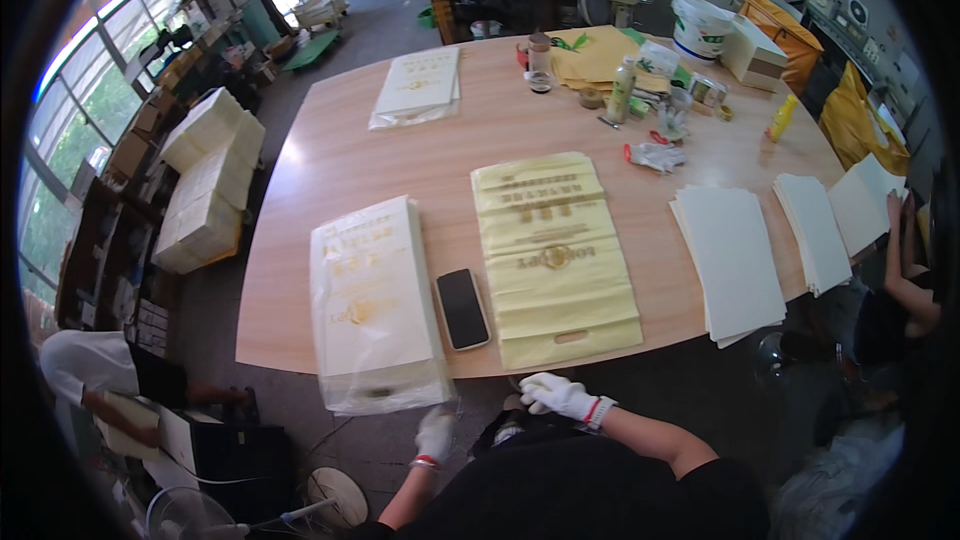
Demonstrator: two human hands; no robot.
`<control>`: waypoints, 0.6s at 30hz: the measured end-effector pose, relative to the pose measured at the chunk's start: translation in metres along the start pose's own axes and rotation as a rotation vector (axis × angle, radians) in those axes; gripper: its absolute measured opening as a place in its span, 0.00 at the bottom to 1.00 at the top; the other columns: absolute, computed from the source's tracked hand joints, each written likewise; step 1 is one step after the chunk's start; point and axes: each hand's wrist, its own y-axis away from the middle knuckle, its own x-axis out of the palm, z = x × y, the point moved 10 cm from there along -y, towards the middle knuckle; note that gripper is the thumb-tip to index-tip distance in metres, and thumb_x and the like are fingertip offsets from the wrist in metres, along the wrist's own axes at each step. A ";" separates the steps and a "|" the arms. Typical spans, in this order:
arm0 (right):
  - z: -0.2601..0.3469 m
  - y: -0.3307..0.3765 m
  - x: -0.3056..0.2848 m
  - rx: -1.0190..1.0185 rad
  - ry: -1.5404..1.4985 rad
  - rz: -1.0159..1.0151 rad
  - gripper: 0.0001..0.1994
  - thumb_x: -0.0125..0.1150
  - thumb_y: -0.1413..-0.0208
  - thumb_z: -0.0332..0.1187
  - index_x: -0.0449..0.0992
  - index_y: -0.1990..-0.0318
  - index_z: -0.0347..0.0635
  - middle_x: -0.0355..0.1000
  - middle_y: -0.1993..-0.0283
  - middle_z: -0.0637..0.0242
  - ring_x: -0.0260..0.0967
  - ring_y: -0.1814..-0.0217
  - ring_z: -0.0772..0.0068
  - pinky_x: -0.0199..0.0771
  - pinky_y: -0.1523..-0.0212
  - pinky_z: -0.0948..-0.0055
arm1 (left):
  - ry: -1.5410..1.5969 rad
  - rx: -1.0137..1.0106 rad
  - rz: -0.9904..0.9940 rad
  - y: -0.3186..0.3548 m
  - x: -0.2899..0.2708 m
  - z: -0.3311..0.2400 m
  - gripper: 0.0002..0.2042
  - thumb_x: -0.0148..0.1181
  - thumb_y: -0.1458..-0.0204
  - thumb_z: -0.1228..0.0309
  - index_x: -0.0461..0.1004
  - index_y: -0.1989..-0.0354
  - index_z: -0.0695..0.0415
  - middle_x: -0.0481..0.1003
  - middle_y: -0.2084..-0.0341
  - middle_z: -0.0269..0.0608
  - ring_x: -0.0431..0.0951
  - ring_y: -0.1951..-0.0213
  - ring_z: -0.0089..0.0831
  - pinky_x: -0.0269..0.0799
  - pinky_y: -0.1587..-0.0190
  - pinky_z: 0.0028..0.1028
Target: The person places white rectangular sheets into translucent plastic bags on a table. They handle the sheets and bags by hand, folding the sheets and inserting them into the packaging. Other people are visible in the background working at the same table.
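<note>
My left hand (435, 437), in a white glove with a red cuff, is at the lower right corner of a stack of clear plastic bags with gold print (375, 290). Its fingers are blurred, and I cannot tell whether they grip the plastic. White-gloved too, my right hand (558, 396) hovers just off the table's near edge with its fingers loosely apart and nothing visible in them. Beyond it lies a flat pile of pale yellow printed bags (555, 290) with a handle slot at the near end. A dark-screened phone (463, 309) rests between the two piles.
Stacks of white sheets (730, 260) lie at the right, where another person's hands (897, 205) touch one sheet. Farther back are another bagged pile (418, 82), loose gloves (655, 156), a bottle (620, 90) and a bucket (700, 28). A person (110, 370) is at the left.
</note>
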 end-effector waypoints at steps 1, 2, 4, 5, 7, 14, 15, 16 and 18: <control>-0.004 0.019 -0.022 -0.006 -0.056 -0.097 0.16 0.48 0.41 0.40 0.65 0.50 0.40 0.71 0.61 0.62 0.71 0.68 0.76 0.74 0.66 0.75 | 0.241 0.264 0.209 0.023 0.017 -0.086 0.03 0.51 0.60 0.75 0.70 0.76 0.57 0.70 0.77 0.44 0.72 0.71 0.42 0.67 0.67 0.32; -0.008 0.036 -0.043 -0.005 -0.092 -0.183 0.16 0.48 0.41 0.39 0.65 0.50 0.40 0.71 0.62 0.62 0.71 0.69 0.76 0.74 0.67 0.75 | 0.210 0.811 0.206 0.034 0.036 -0.147 0.05 0.53 0.61 0.76 0.69 0.73 0.58 0.70 0.73 0.45 0.72 0.70 0.42 0.68 0.67 0.33; -0.006 0.066 -0.076 -0.011 -0.154 -0.335 0.15 0.48 0.42 0.37 0.66 0.51 0.39 0.71 0.63 0.61 0.71 0.69 0.74 0.73 0.68 0.75 | 0.073 0.980 0.111 0.042 0.051 -0.241 0.09 0.58 0.62 0.72 0.68 0.70 0.56 0.69 0.72 0.43 0.70 0.65 0.42 0.66 0.62 0.36; -0.003 0.078 -0.091 -0.027 -0.101 -0.405 0.15 0.48 0.42 0.37 0.65 0.51 0.38 0.71 0.64 0.61 0.71 0.70 0.74 0.73 0.69 0.75 | 0.086 1.054 0.010 0.046 0.054 -0.276 0.10 0.59 0.62 0.70 0.68 0.70 0.56 0.68 0.73 0.42 0.69 0.63 0.42 0.64 0.58 0.38; 0.007 0.102 -0.108 -0.015 -0.081 -0.531 0.15 0.48 0.41 0.36 0.66 0.52 0.37 0.71 0.65 0.61 0.71 0.71 0.75 0.73 0.69 0.75 | -0.249 1.018 -0.060 0.021 0.097 -0.299 0.11 0.60 0.62 0.63 0.71 0.71 0.53 0.70 0.72 0.40 0.67 0.60 0.41 0.58 0.52 0.40; 0.018 0.104 -0.116 -0.084 -0.191 -0.460 0.15 0.52 0.43 0.39 0.69 0.56 0.37 0.71 0.68 0.65 0.69 0.73 0.79 0.72 0.71 0.77 | -0.104 0.960 0.305 -0.013 0.128 -0.307 0.07 0.55 0.54 0.64 0.74 0.76 0.54 0.72 0.75 0.40 0.68 0.64 0.40 0.61 0.56 0.35; 0.041 0.096 -0.112 -0.176 -0.161 -0.434 0.16 0.53 0.44 0.40 0.69 0.56 0.35 0.71 0.68 0.65 0.68 0.72 0.79 0.71 0.71 0.77 | -0.178 0.996 0.335 -0.014 0.131 -0.313 0.08 0.54 0.53 0.64 0.74 0.75 0.54 0.73 0.75 0.40 0.69 0.65 0.40 0.62 0.58 0.35; 0.047 0.084 -0.110 -0.122 -0.349 -0.492 0.16 0.54 0.45 0.39 0.70 0.60 0.33 0.71 0.67 0.68 0.68 0.72 0.79 0.70 0.70 0.76 | -0.253 1.030 0.363 -0.015 0.134 -0.318 0.08 0.53 0.51 0.64 0.74 0.75 0.55 0.73 0.75 0.41 0.69 0.67 0.39 0.64 0.60 0.35; 0.070 0.048 -0.113 -0.226 -0.444 -0.560 0.16 0.57 0.47 0.40 0.72 0.62 0.34 0.72 0.66 0.66 0.69 0.69 0.73 0.70 0.67 0.74 | -0.233 0.987 0.432 -0.021 0.136 -0.319 0.09 0.52 0.49 0.65 0.72 0.76 0.56 0.72 0.75 0.41 0.69 0.71 0.37 0.66 0.64 0.34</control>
